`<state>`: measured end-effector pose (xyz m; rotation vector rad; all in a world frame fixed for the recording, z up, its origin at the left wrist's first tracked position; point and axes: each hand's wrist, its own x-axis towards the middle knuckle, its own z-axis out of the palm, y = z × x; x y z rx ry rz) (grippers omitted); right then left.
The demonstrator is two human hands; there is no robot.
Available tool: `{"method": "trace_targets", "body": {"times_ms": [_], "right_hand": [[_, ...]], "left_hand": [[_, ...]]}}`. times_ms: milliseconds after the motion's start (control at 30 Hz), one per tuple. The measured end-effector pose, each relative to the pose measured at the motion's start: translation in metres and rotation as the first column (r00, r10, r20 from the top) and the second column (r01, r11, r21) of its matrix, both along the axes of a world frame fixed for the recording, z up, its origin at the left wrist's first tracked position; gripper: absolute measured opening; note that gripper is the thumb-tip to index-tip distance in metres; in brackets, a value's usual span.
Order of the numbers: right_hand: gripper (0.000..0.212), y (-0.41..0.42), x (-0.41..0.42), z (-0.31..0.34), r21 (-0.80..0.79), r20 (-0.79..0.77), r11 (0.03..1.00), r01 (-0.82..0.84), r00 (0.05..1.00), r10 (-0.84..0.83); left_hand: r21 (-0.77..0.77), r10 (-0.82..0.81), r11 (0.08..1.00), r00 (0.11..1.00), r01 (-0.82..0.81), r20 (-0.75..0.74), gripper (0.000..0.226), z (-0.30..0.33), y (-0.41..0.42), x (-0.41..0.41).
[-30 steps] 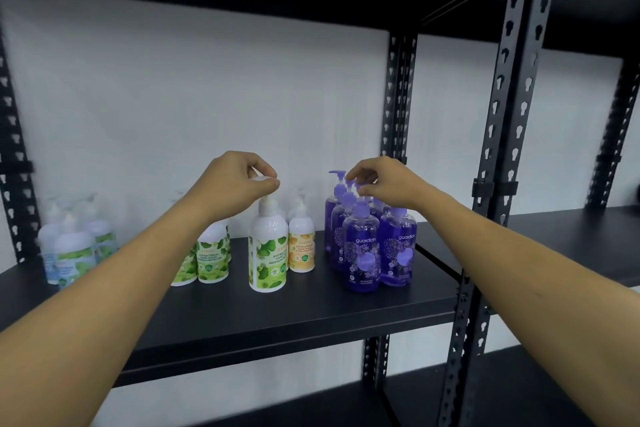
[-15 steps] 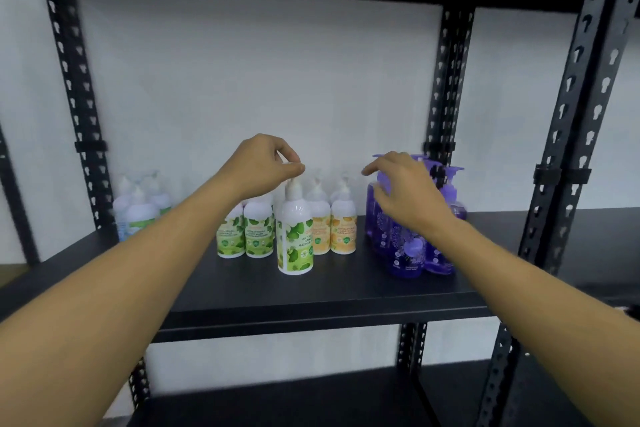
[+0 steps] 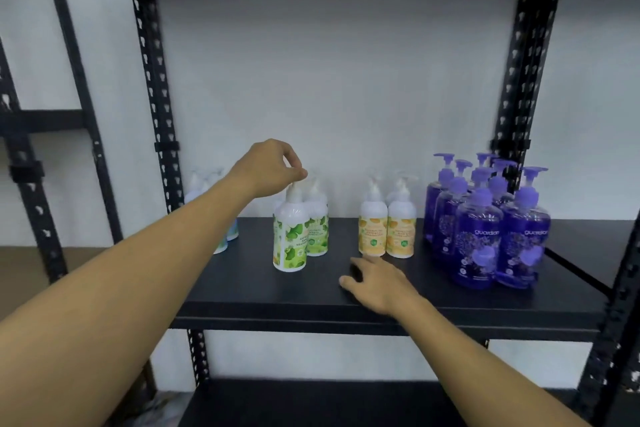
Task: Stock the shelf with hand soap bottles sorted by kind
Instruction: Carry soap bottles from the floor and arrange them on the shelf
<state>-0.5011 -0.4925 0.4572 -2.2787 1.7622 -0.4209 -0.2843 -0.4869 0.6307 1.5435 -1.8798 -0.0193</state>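
Now, head view, the only one we get: left hand (image 3: 268, 166) sits up at centre frame, fingertips pinched on the pump top of the front green-leaf soap bottle (image 3: 291, 236), which stands on the black shelf (image 3: 311, 295) just ahead of a second green-label bottle (image 3: 318, 225), the two apparently touching. Right hand (image 3: 377, 282) is low, centre-right, resting on the shelf board just in front of the orange-label bottles (image 3: 387, 225), fingers loosely curled, holding nothing.

Handling, as a guess: a full plastic bottle, stiff-walled, moderately heavy, glossy label likely slick. The pump neck gives a sure pinch for sliding or nudging, but the tall body could tip; for a lift, a wrap around the waist looks safer.

Contents next. The purple pump bottles (image 3: 485, 232) at the right are translucent and look filled with violet liquid nearly to the shoulder. The white bottles are opaque, so their fill cannot be told. Far left, the blue-label bottles (image 3: 232, 230) are mostly hidden behind the forearm. Kinds stand grouped: blue, green, orange, purple, left to right.
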Motion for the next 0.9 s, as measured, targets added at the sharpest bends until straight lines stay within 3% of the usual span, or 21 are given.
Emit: {"method": "trace_targets", "body": {"times_ms": [300,900], "right_hand": [[0.069,-0.005,0.009,0.0,0.067,-0.066,0.996,0.055,0.997,-0.05],[0.067,0.004,0.015,-0.003,0.025,-0.104,0.996,0.087,0.991,-0.083]], "left_hand": [[0.068,-0.01,0.998,1.0,0.008,0.023,0.011,-0.011,-0.014,0.024],[0.129,-0.11,0.985,0.994,0.11,-0.01,0.01,-0.026,-0.036,0.044]]}}
